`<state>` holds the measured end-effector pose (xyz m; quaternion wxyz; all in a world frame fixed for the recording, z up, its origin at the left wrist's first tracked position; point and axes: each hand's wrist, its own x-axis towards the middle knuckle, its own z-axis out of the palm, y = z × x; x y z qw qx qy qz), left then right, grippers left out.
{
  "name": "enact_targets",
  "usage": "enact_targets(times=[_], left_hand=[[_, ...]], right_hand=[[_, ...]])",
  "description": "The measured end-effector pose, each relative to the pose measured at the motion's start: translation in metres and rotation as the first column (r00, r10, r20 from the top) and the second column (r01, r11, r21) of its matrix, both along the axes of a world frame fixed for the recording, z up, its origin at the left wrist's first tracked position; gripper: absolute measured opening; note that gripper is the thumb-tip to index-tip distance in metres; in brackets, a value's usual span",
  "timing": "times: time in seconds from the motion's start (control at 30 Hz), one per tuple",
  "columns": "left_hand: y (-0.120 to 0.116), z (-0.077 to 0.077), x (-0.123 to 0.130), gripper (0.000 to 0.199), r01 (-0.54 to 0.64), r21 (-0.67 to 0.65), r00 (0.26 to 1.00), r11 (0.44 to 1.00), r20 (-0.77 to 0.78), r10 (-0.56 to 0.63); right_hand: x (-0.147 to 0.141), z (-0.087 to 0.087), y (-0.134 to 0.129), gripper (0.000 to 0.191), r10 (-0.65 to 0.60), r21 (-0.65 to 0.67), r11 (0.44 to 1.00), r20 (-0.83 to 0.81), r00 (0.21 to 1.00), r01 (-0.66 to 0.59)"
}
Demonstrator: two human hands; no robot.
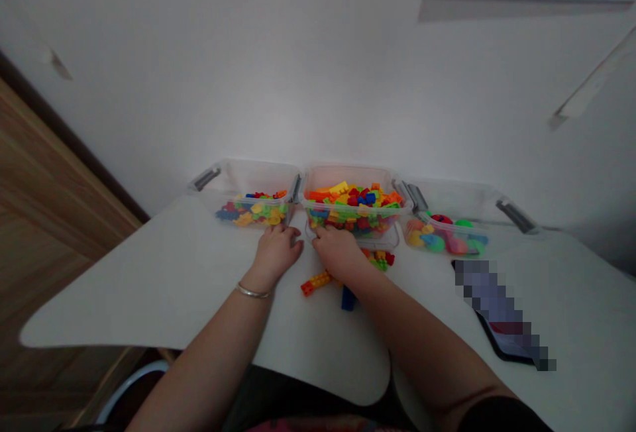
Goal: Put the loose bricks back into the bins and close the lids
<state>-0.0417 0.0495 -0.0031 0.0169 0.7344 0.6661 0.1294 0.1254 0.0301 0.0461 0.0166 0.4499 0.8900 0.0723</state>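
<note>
Two bare hands near clear bins [356, 210] of colourful toy bricks, white table [163, 273], phone [501, 313] at right

Left hand [278, 251]: a thin, silver-coloured bracelet [252, 293] is worn at the wrist.
Right arm [422, 332]: a plain black sleeve [501, 415] is worn near the elbow.
Clothing [318, 425]: pinkish-red, blurred; only partly shown.

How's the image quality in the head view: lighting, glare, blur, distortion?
Head view: dim overall, a soft pale glow on the wall, wide-angle stretch toward the edges, slight softness on the building bricks, faint glints on the clear bins, blocky pixelation over the phone.
</note>
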Motion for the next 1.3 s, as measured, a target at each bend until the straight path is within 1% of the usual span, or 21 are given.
enact_targets(times=[0.13,0.3,0.37,0.47,0.6,0.67,0.73,0.8,0.9,1.0,1.17,1.3], left_hand=[[0.0,0.001,0.001,0.036,0.0,-0.007,1.0,1.0,-0.001,0.0],[0.0,0.001,0.001,0.035,-0.001,-0.003,1.0,1.0,0.004,0.001],[0.0,0.0,0.0,0.035,0.006,-0.003,1.0,1.0,0.007,-0.006],[0.001,-0.001,-0.001,0.035,0.008,0.001,1.0,1.0,0.011,-0.008],[0.0,-0.001,-0.001,0.035,0.009,0.008,1.0,1.0,0.004,-0.009],[0.0,0.0,-0.001,0.035,0.008,0.002,1.0,1.0,-0.003,-0.008],[-0.001,0.001,0.0,0.036,0.005,-0.009,1.0,1.0,-0.009,-0.005],[-0.001,0.001,0.0,0.036,0.006,-0.017,1.0,1.0,-0.011,-0.006],[0.0,0.0,0.0,0.036,0.007,-0.017,1.0,1.0,-0.005,-0.007],[0.0,-0.001,0.0,0.035,0.002,-0.006,1.0,1.0,0.001,-0.002],[0.0,-0.001,0.0,0.035,0.011,0.002,1.0,1.0,-0.001,-0.011],[0.0,0.0,0.0,0.035,0.0,-0.004,1.0,1.0,-0.002,0.0]], right_hand=[[-0.002,-0.002,-0.001,0.033,-0.016,0.011,1.0,0.001,1.0,0.016],[-0.005,-0.001,-0.004,0.033,-0.122,-0.01,0.993,0.002,0.993,0.122],[-0.007,0.0,-0.006,0.033,-0.135,-0.02,0.991,0.01,0.991,0.135],[-0.009,0.001,-0.008,0.032,-0.113,-0.029,0.993,0.014,0.994,0.113],[-0.008,0.002,-0.009,0.031,-0.01,-0.048,0.999,-0.025,1.0,0.009],[-0.005,0.006,-0.008,0.03,0.011,-0.047,0.999,-0.049,0.999,-0.014],[-0.001,0.012,-0.008,0.03,-0.038,-0.033,0.999,-0.058,0.998,0.036],[0.003,0.019,-0.008,0.031,-0.127,-0.032,0.992,-0.049,0.991,0.126],[0.006,0.024,-0.008,0.032,-0.207,-0.078,0.976,-0.006,0.978,0.206],[0.005,0.021,-0.008,0.033,-0.183,-0.103,0.978,0.013,0.983,0.184],[0.003,0.005,-0.004,0.03,-0.1,-0.091,0.991,-0.022,0.995,0.097],[0.005,-0.004,0.0,0.028,-0.031,-0.088,0.996,-0.046,0.998,0.027]])
